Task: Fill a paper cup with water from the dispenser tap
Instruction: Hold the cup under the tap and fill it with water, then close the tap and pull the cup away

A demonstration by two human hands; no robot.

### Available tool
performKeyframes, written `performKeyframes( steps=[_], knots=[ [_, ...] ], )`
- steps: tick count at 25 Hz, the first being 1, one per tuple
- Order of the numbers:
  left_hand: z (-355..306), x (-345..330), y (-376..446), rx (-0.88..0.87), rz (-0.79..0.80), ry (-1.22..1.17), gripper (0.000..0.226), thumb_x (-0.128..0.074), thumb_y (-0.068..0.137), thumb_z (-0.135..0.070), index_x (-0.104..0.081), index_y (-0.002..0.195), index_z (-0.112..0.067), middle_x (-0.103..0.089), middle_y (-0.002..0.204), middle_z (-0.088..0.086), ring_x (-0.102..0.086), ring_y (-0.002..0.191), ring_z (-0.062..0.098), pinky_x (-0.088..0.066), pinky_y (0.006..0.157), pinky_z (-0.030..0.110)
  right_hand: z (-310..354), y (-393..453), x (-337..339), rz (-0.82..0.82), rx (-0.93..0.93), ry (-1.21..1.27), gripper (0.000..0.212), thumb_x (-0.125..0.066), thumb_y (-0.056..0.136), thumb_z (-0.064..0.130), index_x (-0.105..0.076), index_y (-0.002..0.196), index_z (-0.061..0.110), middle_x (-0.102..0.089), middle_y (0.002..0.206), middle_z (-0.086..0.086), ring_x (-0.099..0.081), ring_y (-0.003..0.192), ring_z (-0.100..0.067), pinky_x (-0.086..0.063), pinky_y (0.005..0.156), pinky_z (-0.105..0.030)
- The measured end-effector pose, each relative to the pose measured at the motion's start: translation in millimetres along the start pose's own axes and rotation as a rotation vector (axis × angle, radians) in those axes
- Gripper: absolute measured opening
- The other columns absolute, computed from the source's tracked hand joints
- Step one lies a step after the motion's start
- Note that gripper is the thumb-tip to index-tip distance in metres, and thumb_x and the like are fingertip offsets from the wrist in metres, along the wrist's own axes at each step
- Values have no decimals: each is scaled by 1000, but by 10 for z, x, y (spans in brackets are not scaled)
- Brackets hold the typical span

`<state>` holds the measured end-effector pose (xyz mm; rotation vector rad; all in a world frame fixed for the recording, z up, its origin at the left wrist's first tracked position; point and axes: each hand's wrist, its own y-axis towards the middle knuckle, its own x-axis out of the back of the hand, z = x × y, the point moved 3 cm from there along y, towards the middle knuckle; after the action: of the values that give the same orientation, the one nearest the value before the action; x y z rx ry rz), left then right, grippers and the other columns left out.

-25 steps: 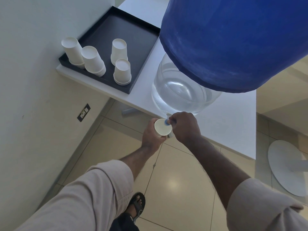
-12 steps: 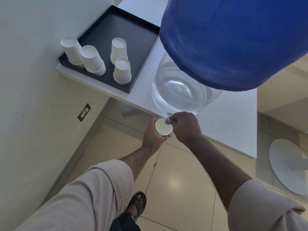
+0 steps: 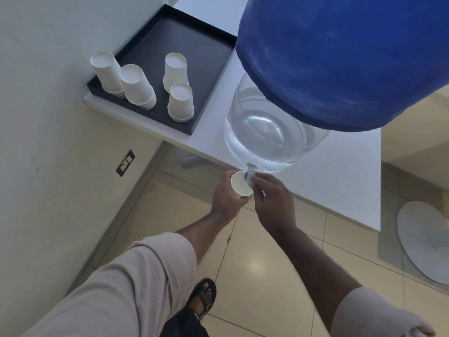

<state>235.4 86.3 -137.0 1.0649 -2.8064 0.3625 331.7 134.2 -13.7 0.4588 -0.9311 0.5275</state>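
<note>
Our left hand wraps the paper cup under the tap, which our right hand pinches. We should keep the cup level, rim centred beneath the spout.

light: soft, dim daylight | glare: floor tile | edges: wide-angle bending | focus: slightly soft

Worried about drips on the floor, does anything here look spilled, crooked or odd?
Nothing stands out. The left hand holds the cup upright under the tap, the right hand is at the tap, the spare cups sit stacked upside down in the tray, and the floor shows no puddle.
</note>
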Motion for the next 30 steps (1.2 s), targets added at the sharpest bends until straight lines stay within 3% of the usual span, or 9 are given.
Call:
performKeyframes(
  steps=[4,8,11,13,15,18,21,24,30],
  knots=[
    [-31,-22,12,6,11,9,69,-88,63,-14,-53,120,-26,-64,107,-12,-60,98,10,-51,84,24,-225,9,-19,-126,-241,181,25,-58,93,10,-71,114,12,-71,107,0,-63,99,-20,-48,85,-30],
    [-28,-16,22,24,22,-11,65,-85,61,-16,-54,117,-30,-65,106,-16,-59,98,1,-47,81,16,-397,34,-167,-52,-497,299,25,-58,92,12,-72,113,13,-66,85,6,-58,78,-14,-42,76,-24],
    [-21,3,24,19,30,-20,64,-84,61,-16,-54,115,-34,-65,107,-16,-59,100,-2,-47,80,13,-452,15,-298,18,-610,436,25,-57,91,8,-73,107,18,-63,70,6,-60,70,-20,-49,72,-31],
    [-21,15,27,-13,29,-17,64,-85,61,-12,-55,114,-34,-64,110,-12,-58,105,7,-48,84,18,-455,2,-374,73,-652,528,28,-55,92,6,-73,108,21,-65,70,3,-60,68,-24,-52,69,-37],
    [-26,19,25,-32,22,-15,64,-86,61,-9,-56,111,-36,-59,111,-14,-55,110,11,-47,86,18,-447,7,-428,103,-676,616,30,-53,93,4,-73,108,22,-65,71,-1,-57,63,-24,-51,60,-33],
    [-28,29,22,-23,31,-1,67,-89,60,-10,-57,111,-39,-52,112,-15,-51,109,4,-41,82,4,-458,35,-486,80,-737,690,30,-54,93,1,-72,109,18,-65,72,-9,-54,56,-25,-49,49,-28],
    [-8,56,20,3,52,17,70,-91,58,-11,-60,116,-34,-50,118,0,-50,99,-10,-39,78,0,-481,50,-540,69,-782,684,30,-56,90,-1,-72,111,14,-62,70,-15,-52,50,-23,-48,43,-24],
    [21,110,10,16,48,53,71,-95,55,-14,-61,116,-30,-49,116,-2,-54,98,-1,-41,79,1,-496,31,-611,82,-809,667,35,-56,87,-4,-70,115,12,-61,68,-17,-53,48,-22,-47,45,-26],
    [117,182,-153,32,58,116,74,-97,54,-21,-55,112,-37,-48,113,-8,-53,96,-8,-43,76,1,-496,-141,-697,93,-826,665,34,-56,84,-7,-71,108,11,-60,58,-10,-52,44,-21,-46,48,-31]
  ],
)
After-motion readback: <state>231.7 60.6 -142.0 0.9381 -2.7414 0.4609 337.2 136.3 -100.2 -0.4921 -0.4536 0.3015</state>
